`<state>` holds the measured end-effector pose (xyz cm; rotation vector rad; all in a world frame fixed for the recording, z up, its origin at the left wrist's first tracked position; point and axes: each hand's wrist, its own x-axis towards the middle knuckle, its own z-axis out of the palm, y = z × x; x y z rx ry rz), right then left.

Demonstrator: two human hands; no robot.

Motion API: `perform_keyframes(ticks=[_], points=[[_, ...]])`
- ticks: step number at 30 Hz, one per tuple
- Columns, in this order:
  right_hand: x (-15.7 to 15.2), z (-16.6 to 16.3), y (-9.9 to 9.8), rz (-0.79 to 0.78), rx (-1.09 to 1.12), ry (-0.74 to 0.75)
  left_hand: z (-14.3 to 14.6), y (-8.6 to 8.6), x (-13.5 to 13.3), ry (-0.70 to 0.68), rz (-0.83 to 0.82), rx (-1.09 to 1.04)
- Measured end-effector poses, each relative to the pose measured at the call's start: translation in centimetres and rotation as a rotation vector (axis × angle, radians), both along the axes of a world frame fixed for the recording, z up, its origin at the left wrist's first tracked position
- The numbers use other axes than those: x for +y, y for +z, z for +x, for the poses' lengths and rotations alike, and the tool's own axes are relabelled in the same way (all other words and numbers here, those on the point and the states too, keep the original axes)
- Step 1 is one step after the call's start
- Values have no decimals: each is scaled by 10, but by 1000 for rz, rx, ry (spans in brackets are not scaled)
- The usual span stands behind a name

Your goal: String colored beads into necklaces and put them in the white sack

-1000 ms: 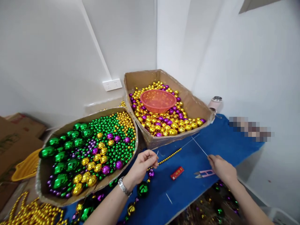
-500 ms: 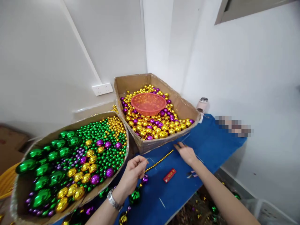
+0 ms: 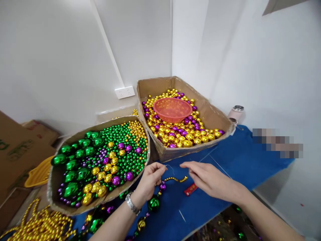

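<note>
My left hand [image 3: 149, 179], with a metal watch [image 3: 132, 203] on the wrist, is closed in a pinch on a thin pale thread [image 3: 171, 167] that curves out from the fingertips. Below it lies a short string of small gold beads [image 3: 173, 179], joining a strand with a purple ball [image 3: 163, 185], a green ball [image 3: 153, 203] and a gold ball [image 3: 141, 224]. My right hand [image 3: 209, 179] hovers just right of the gold beads, its fingers stretched out toward the left hand. I see nothing held in it, though its underside is hidden.
A cardboard box of green, gold and purple balls [image 3: 100, 205] stands at left. Behind is another box [image 3: 175, 154] with a red plastic bowl [image 3: 173, 110]. On the blue cloth [image 3: 240, 157] lie a red packet [image 3: 190, 189] and loose threads. A flask [image 3: 237, 113] stands by the wall.
The view has swung left. My right hand has come nearer to my left, away from the bead string's end. The gold beads went from a straight line to a slack curve.
</note>
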<state>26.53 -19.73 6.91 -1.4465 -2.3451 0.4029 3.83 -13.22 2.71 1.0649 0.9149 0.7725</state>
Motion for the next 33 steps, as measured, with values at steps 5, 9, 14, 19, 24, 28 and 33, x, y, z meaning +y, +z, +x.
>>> perform_keyframes(ticks=[5, 9, 14, 19, 24, 28, 33], points=[[12, -37, 25, 94, -158, 174, 10, 7, -3, -57, 182, 72], [32, -51, 24, 98, -270, 218, 10, 9, -4, -235, 264, -9], [42, -54, 13, -4, -92, 180, 1, 7, -6, -315, 118, -11], [40, -35, 1, -48, 71, 53, -3, 13, -5, -285, 262, 107], [22, -24, 0, -177, 536, -20, -7, 24, 0, -306, 510, 293], [16, -54, 10, -413, 1470, -59, -3, 25, -1, -359, 716, 354], [28, -83, 44, -442, 1702, -129, 2, 22, -5, -376, 867, 400]])
